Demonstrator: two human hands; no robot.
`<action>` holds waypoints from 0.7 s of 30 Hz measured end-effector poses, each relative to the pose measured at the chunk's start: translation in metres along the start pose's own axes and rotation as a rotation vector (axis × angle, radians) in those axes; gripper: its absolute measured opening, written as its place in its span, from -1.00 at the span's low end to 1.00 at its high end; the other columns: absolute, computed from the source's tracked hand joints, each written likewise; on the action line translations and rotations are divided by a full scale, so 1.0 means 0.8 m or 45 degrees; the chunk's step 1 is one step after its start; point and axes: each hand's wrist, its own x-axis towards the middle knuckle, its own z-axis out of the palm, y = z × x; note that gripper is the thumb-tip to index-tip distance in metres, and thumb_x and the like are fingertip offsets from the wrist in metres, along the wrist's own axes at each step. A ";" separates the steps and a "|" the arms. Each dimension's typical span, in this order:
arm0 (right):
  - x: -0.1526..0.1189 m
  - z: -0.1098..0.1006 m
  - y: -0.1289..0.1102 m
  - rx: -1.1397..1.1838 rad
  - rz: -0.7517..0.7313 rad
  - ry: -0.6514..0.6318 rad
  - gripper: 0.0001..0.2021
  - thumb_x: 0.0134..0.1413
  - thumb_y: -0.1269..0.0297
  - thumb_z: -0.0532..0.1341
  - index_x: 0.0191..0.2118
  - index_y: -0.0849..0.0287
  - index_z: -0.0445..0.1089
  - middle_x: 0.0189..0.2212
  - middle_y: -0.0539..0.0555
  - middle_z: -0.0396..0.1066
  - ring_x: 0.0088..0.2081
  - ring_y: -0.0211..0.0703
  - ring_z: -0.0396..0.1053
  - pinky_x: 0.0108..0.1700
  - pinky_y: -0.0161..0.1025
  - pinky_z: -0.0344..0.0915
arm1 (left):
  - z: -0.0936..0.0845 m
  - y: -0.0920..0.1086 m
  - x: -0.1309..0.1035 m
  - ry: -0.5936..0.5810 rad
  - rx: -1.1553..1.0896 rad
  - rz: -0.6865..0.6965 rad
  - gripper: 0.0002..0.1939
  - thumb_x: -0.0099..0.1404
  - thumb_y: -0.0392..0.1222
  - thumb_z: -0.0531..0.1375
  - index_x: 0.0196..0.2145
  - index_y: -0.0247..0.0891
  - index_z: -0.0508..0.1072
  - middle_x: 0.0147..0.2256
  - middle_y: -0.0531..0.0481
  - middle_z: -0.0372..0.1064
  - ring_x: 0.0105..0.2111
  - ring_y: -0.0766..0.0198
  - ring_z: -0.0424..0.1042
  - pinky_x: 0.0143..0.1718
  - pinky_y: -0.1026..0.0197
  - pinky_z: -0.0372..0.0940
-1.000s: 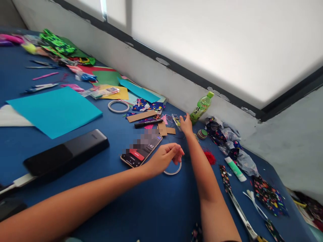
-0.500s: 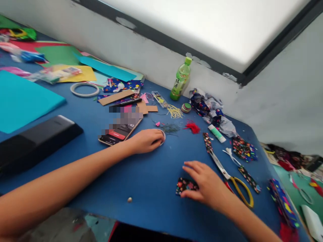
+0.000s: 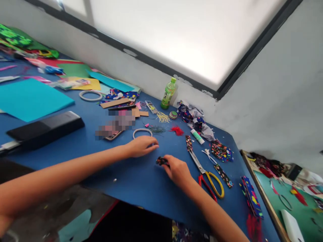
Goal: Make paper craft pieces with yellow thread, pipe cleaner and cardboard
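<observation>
My right hand [image 3: 178, 171] pinches a small piece of dark floral fabric [image 3: 160, 161] between thumb and fingers, just above the blue table. My left hand [image 3: 142, 146] is open and empty, its fingers loosely stretched toward that fabric. A roll of white tape [image 3: 134, 133] lies right behind the left hand, which partly covers it. To the right of my right hand are scissors [image 3: 200, 169] with one yellow and one red handle; a floral strip [image 3: 188, 143] lies at the blade tips. Another floral strip [image 3: 223, 175] rests beside the handles.
A phone [image 3: 114, 135], partly blurred, and a black box-like object [image 3: 47, 129] lie to the left. Farther back are a green bottle [image 3: 168, 94], red threads [image 3: 177, 130], a glue tube [image 3: 197, 136] and crumpled fabric [image 3: 194, 117]. Blue paper [image 3: 32, 99] lies far left.
My right hand has picked up the floral fabric and brought it toward the left hand. The left hand has come off the tape roll. The camera view has shifted.
</observation>
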 end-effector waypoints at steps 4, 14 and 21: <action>0.024 0.001 0.024 0.051 0.153 0.242 -0.68 0.15 0.21 0.14 0.00 0.18 0.25 -0.18 0.18 0.49 -0.19 0.02 0.48 -0.18 -0.14 0.34 | 0.037 0.025 0.020 -0.081 -0.179 -0.048 -0.69 0.25 0.03 0.11 -0.41 -0.23 0.50 -0.49 0.01 0.44 -0.47 0.27 0.35 -0.42 0.32 0.16; 0.027 0.014 0.047 0.211 0.199 0.348 -0.69 0.10 0.17 0.19 -0.05 0.17 0.30 -0.33 0.05 0.50 -0.32 -0.14 0.48 -0.27 -0.28 0.34 | 0.048 0.009 0.036 -0.119 -0.567 -0.306 -0.64 0.19 0.04 0.13 -0.35 -0.36 0.49 -0.53 0.00 0.41 -0.52 0.31 0.35 -0.46 0.31 0.23; 0.029 0.019 0.050 0.261 0.146 0.360 -0.68 0.08 0.20 0.22 -0.05 0.18 0.32 -0.29 0.07 0.50 -0.31 -0.13 0.47 -0.24 -0.25 0.36 | 0.038 0.008 0.035 -0.147 -0.663 -0.411 -0.74 0.18 -0.05 0.12 -0.42 -0.34 0.42 -0.55 0.07 0.34 -0.51 0.34 0.33 -0.44 0.32 0.23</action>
